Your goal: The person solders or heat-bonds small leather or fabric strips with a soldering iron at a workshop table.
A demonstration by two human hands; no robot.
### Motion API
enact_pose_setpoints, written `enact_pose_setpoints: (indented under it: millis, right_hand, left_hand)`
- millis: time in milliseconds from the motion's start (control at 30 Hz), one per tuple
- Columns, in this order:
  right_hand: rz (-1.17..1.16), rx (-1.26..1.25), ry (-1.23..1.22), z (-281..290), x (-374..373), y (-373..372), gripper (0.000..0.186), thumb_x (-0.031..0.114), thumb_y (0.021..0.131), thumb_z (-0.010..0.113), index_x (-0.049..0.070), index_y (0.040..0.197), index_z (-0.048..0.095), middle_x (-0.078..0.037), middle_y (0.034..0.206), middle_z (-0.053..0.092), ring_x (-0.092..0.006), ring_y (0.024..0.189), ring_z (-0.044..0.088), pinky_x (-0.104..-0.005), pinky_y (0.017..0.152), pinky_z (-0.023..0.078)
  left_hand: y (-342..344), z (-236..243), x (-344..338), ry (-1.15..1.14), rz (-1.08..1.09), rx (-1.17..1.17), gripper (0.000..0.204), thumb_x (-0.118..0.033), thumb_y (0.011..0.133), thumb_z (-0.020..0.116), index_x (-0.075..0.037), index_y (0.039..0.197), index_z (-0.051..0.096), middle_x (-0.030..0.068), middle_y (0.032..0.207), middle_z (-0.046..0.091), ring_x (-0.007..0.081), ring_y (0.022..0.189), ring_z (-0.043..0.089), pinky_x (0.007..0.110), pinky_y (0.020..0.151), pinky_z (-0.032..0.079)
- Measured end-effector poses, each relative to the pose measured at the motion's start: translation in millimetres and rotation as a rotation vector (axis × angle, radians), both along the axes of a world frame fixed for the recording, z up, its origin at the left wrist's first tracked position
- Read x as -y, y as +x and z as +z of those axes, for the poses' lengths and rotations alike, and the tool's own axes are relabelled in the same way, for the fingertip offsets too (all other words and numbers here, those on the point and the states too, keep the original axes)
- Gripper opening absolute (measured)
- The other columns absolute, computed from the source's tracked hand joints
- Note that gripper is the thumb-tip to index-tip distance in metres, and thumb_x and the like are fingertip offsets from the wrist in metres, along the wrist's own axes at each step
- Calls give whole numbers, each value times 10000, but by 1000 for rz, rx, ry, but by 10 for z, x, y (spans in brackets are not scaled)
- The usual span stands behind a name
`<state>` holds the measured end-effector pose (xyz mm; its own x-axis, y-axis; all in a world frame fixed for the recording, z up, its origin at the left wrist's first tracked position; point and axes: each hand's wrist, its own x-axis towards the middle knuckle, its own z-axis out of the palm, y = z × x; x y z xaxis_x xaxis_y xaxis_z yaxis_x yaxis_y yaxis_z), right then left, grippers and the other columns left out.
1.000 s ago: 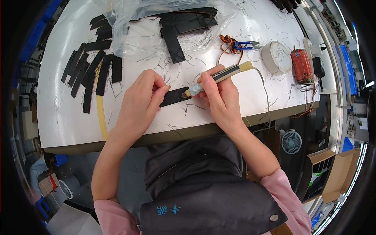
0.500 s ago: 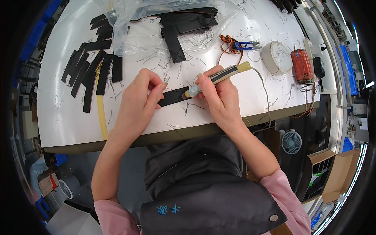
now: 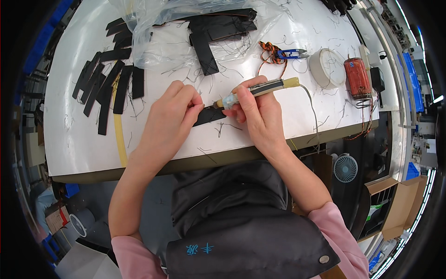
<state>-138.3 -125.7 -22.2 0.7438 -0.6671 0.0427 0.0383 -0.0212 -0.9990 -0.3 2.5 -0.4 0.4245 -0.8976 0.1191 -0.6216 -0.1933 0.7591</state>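
Observation:
My right hand (image 3: 262, 114) grips a corded, pen-shaped hot tool (image 3: 267, 87), like a soldering iron, with tape wrapped near its front. The tool's tip points left, at the upper edge of a black strip (image 3: 210, 117) lying on the white table. Beside that tip, my left hand (image 3: 171, 116) is closed in a pinch. What its fingertips hold is too small to make out. The left fingers cover the strip's left end. Loose dark threads (image 3: 222, 128) lie around the strip.
More black strips (image 3: 108, 97) lie at the left, and others rest on a clear plastic bag (image 3: 162, 51) at the back. Blue thread snips (image 3: 292, 54), an orange-black cord (image 3: 269, 49), a white tape roll (image 3: 327, 69) and a red cylinder (image 3: 357, 79) sit at the right.
The tool's tip has moved slightly left and up along the strip, and the tool lies flatter. My left hand has shifted right, its fingertips now close to the tip.

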Motion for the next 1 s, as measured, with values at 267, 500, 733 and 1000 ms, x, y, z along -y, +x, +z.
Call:
enact_pose_setpoints:
  millis: [267,500,733,1000]
  right_hand:
    - [8,-19,-27,3,3,1,208,202,985,535,-1,939,532,-24,668,555,-80,614,618,-211,510,447]
    - [1,-12,-28,-10,4,6,211,207,986,532,2,937,530,-25,666,556,-74,600,600,-211,520,458]
    - [-31,87,103,13,10,-6,220,221,1008,474,7,959,489,-26,711,524,-48,569,491,-248,604,551]
    - [-172,85,122,109,166,-149,228,250,1005,491,27,960,496,-5,692,498,-38,556,440,-241,596,533]
  left_hand:
    - [-31,-39,25,-9,20,147,53,-4,869,572,15,876,523,105,829,510,227,705,550,323,636,440]
    - [-40,-67,39,-12,40,159,49,-10,872,573,6,893,531,111,850,526,239,712,571,337,632,447]
    - [-39,-103,44,-53,190,394,109,-29,869,595,-38,974,568,105,890,572,232,668,604,324,586,453]
    - [-234,-35,93,-117,85,117,138,-54,823,651,-52,947,593,59,813,571,216,682,594,322,570,451]
